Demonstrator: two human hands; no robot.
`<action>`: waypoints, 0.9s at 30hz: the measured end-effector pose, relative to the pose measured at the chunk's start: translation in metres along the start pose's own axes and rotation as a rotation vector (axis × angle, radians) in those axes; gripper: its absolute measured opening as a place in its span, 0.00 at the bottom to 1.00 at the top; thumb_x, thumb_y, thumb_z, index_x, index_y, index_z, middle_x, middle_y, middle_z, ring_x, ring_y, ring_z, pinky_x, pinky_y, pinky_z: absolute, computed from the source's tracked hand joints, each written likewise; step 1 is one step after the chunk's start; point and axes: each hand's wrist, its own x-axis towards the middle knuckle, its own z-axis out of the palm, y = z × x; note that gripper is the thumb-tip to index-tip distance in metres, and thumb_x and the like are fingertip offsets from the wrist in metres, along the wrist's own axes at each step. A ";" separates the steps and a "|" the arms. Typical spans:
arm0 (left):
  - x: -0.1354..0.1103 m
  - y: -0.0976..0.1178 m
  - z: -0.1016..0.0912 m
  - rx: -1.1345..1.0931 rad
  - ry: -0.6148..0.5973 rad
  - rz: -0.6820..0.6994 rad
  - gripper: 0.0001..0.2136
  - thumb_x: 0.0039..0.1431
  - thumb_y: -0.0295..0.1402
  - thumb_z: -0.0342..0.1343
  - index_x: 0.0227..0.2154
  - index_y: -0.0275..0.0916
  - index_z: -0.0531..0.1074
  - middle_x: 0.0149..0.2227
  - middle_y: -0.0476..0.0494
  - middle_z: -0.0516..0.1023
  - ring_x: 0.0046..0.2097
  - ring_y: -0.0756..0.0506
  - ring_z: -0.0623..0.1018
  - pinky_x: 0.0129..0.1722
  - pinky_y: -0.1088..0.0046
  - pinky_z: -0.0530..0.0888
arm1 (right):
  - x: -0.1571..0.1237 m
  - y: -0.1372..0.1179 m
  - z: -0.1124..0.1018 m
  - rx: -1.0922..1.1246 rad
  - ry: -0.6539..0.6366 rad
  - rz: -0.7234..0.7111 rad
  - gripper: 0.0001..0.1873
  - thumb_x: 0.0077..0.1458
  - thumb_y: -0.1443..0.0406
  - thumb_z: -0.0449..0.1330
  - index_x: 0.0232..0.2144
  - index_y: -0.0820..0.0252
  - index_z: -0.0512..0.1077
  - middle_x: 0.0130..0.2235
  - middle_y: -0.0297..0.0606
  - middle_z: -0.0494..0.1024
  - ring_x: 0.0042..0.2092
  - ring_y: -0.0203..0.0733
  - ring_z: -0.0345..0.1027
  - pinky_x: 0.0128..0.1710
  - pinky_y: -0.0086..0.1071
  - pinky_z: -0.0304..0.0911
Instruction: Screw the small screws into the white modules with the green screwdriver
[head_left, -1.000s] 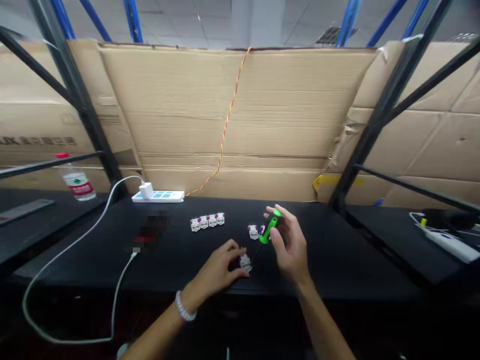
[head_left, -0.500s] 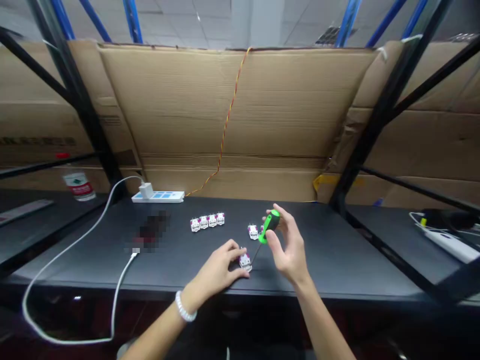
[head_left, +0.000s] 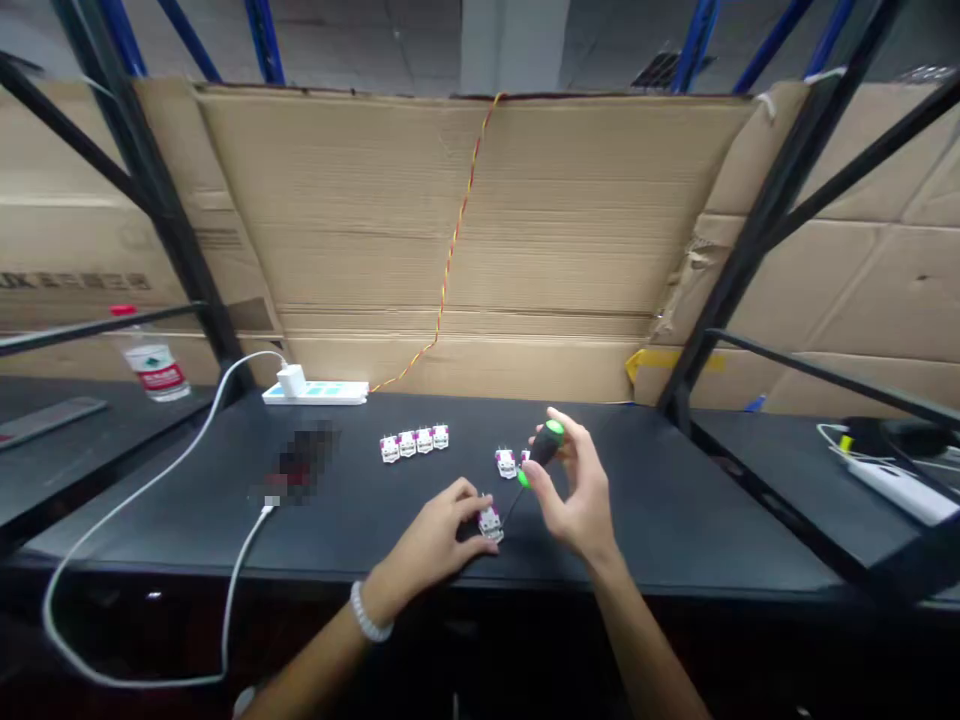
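From the head camera, the right hand [head_left: 577,495] pinches a screwdriver [head_left: 541,453] by its black-and-green handle, fingers [head_left: 561,425] closed around it, its thin shaft slanting down to the white terminal module [head_left: 490,522]; whether the tip touches, I cannot tell. The left hand [head_left: 433,530] has its fingers [head_left: 466,495] drawn together, clamped on that module against the black surface [head_left: 660,530]. A second module [head_left: 506,463] sits just behind the shaft, and a row of four modules [head_left: 415,445] stands further left. Beyond lie a blurred object [head_left: 301,462], a white power strip [head_left: 315,394], and a water bottle [head_left: 154,368] before cardboard sheets [head_left: 450,220].
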 end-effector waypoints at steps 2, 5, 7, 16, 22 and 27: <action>0.000 0.001 0.000 -0.001 -0.003 0.001 0.24 0.58 0.39 0.73 0.56 0.43 0.79 0.48 0.45 0.76 0.45 0.43 0.79 0.50 0.67 0.77 | 0.001 0.000 0.001 -0.072 0.080 -0.017 0.27 0.61 0.57 0.68 0.60 0.51 0.72 0.51 0.43 0.76 0.47 0.47 0.75 0.49 0.43 0.75; 0.001 0.002 -0.001 0.009 0.001 0.001 0.24 0.58 0.39 0.73 0.56 0.43 0.79 0.48 0.45 0.76 0.46 0.43 0.79 0.51 0.66 0.77 | 0.001 0.001 -0.001 -0.035 0.044 0.019 0.25 0.66 0.57 0.63 0.63 0.50 0.70 0.52 0.43 0.76 0.47 0.47 0.76 0.49 0.43 0.76; 0.001 0.002 -0.001 0.011 -0.002 -0.001 0.24 0.58 0.39 0.73 0.56 0.42 0.79 0.48 0.45 0.76 0.46 0.43 0.79 0.51 0.66 0.77 | 0.000 0.003 -0.003 0.068 -0.035 0.041 0.27 0.71 0.58 0.57 0.69 0.48 0.63 0.54 0.44 0.78 0.51 0.48 0.77 0.52 0.45 0.76; -0.001 0.000 0.001 -0.001 0.013 0.017 0.23 0.58 0.39 0.73 0.56 0.42 0.79 0.48 0.45 0.77 0.45 0.44 0.79 0.51 0.67 0.77 | 0.001 0.000 -0.001 -0.069 0.060 -0.050 0.27 0.62 0.57 0.68 0.61 0.50 0.71 0.54 0.45 0.75 0.49 0.48 0.75 0.49 0.44 0.75; 0.000 0.000 0.001 0.004 0.012 0.014 0.23 0.59 0.38 0.73 0.56 0.43 0.79 0.48 0.45 0.76 0.45 0.44 0.79 0.51 0.67 0.77 | 0.001 0.003 -0.005 0.038 -0.019 0.014 0.27 0.71 0.59 0.56 0.69 0.48 0.63 0.54 0.44 0.76 0.50 0.48 0.76 0.51 0.45 0.75; 0.000 0.000 0.001 0.000 0.006 0.009 0.24 0.57 0.38 0.74 0.56 0.42 0.79 0.48 0.45 0.76 0.45 0.44 0.79 0.50 0.67 0.77 | -0.001 0.003 -0.003 0.130 -0.033 0.000 0.27 0.70 0.59 0.57 0.68 0.50 0.62 0.58 0.47 0.77 0.56 0.50 0.76 0.57 0.48 0.74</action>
